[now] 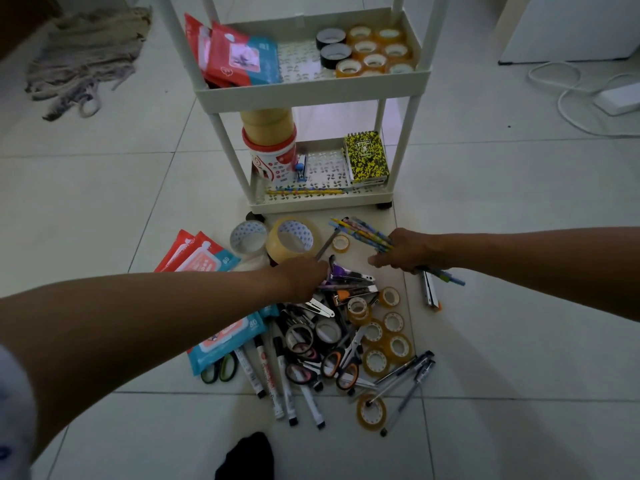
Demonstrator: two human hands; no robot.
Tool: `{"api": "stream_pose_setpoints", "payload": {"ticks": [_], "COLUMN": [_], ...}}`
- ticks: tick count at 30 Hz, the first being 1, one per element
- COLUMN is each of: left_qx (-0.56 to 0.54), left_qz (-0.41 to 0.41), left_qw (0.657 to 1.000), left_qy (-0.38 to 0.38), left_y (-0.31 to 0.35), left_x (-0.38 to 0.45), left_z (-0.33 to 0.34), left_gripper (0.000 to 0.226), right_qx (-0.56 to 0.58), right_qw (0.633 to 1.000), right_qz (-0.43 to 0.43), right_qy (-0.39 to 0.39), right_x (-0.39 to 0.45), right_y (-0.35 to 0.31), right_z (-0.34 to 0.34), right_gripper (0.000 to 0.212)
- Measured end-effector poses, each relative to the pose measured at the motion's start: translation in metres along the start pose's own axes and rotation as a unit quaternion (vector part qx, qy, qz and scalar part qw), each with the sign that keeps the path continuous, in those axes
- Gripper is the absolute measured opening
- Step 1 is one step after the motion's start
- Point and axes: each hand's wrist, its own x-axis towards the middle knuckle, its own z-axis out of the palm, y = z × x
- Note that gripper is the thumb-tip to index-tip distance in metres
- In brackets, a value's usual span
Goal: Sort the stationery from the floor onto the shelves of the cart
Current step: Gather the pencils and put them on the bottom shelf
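A pile of stationery (339, 341) lies on the tiled floor in front of a white cart (311, 88): markers, scissors, small tape rolls, staplers, pens. My right hand (405, 252) is shut on a bundle of patterned pencils (363, 233), whose tips stick out on both sides of the fist. My left hand (304, 273) reaches into the top of the pile, its fingers closed around a thin grey stick-like item (325, 244) next to a purple stapler (341, 273). The cart's middle shelf holds wipe packs (239, 53) and tape rolls (374, 50). Its bottom shelf carries a notebook (367, 155), pencils (304, 192) and a tub (273, 157).
Two large tape rolls (294, 239) and wipe packs (197, 254) lie left of the pile. A stapler (431, 291) lies alone on the right. A mop head (86, 60) is at far left, cables and a power adapter (613, 98) at far right. My dark-socked foot (247, 455) is below.
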Motion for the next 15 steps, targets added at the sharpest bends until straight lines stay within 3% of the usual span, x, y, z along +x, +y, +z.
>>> {"api": "stream_pose_setpoints", "payload": {"ticks": [5,8,12,15], "left_qx": [-0.061,-0.203,-0.470,-0.592], "left_qz": [0.014,-0.010,-0.092,-0.115], "left_qw": [0.998,0.976,0.868,0.789], "left_qy": [0.031,0.085,0.130,0.120], "left_y": [-0.004,-0.007,0.000,0.011], "left_x": [-0.002,-0.004,-0.007,-0.010], "left_z": [-0.014,-0.031,-0.051,-0.060], "left_gripper": [0.022,0.018,0.016,0.021], "right_qx": [0.043,0.136,0.257,0.310], "right_qw": [0.999,0.991,0.966,0.950], "right_qz": [-0.003,-0.005,-0.009,-0.028], "right_qy": [0.017,0.015,0.027,0.020], "right_x": [-0.003,-0.004,-0.003,-0.001], "right_y": [-0.001,-0.002,-0.011,-0.022], "right_z": [0.003,0.007,0.011,0.010], "right_gripper": [0.040,0.047,0.059,0.060]}}
